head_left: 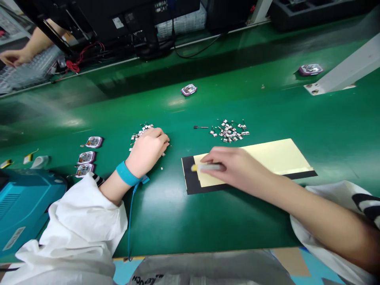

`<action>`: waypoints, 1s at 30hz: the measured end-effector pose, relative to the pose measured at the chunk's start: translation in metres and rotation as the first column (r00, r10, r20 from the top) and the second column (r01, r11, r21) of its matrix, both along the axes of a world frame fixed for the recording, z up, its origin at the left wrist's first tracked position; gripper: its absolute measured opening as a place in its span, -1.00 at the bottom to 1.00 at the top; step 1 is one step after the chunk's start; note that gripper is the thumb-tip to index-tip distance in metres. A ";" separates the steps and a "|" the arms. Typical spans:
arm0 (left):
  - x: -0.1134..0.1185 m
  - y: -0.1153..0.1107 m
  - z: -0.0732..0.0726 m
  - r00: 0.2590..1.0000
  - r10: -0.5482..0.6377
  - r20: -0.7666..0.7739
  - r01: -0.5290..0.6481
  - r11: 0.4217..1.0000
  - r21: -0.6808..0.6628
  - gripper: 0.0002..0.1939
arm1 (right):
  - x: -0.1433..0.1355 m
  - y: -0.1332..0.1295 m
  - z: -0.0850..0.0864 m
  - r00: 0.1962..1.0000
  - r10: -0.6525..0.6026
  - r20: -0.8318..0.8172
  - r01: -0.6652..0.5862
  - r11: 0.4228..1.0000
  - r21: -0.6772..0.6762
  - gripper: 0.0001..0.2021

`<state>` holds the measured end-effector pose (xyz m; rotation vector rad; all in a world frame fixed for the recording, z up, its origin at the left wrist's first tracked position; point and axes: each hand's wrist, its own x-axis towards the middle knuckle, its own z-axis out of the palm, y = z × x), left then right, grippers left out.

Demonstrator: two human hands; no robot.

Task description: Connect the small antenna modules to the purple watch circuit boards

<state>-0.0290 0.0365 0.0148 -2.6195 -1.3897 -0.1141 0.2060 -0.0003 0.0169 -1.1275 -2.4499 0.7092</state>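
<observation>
My left hand (150,149), with a blue wrist strap (127,173) and its cord, rests at a pile of small silvery parts with short black leads (141,130). Its fingers are curled down and pressed together, hiding whatever is in them. My right hand (233,164) is closed around a pale grey pen-like tool (209,167) with a yellow end, blurred by motion. That tool is over the left part of a pale yellow sheet (276,155), which lies on a black strip (192,189). A second pile of small parts (230,131) lies behind the sheet, beside a single dark part (200,127).
Several purple-rimmed units (86,157) lie at the left, another unit (189,90) farther back, and one (310,70) near a white post (341,71). A teal machine (26,206) stands front left. Behind are a monitor (118,23) and another person's hand (18,56).
</observation>
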 end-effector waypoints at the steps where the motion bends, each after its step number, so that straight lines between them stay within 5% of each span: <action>1: 0.001 -0.001 0.001 0.999 -0.004 0.037 0.004 1.000 0.006 -0.86 | -0.004 -0.006 0.000 0.998 0.062 0.017 -0.062 0.998 -0.027 -0.90; 5: 0.009 -0.007 0.010 0.946 -0.019 0.323 0.031 0.999 -0.033 -0.89 | -0.010 -0.021 -0.001 0.977 0.155 0.146 -0.152 0.988 -0.034 -0.81; 11: 0.029 -0.026 0.003 0.641 0.137 0.755 0.222 0.909 -0.353 -0.83 | -0.012 -0.032 -0.002 0.906 0.136 0.402 -0.161 0.987 0.029 -0.81; 17: 0.035 -0.034 -0.006 0.669 0.102 0.736 0.311 0.861 -0.402 -0.89 | -0.019 -0.046 0.002 0.808 0.134 0.574 -0.265 0.952 0.150 -0.72; 24: 0.036 -0.036 -0.012 0.591 0.308 0.746 0.298 0.776 -0.556 -0.84 | -0.018 -0.036 -0.003 0.939 0.065 0.338 -0.057 0.998 -0.033 -0.83; 30: 0.041 -0.039 -0.012 0.390 0.346 0.853 0.252 0.851 -0.460 -0.85 | -0.016 -0.022 -0.003 0.990 -0.030 0.141 0.062 0.973 -0.222 -0.93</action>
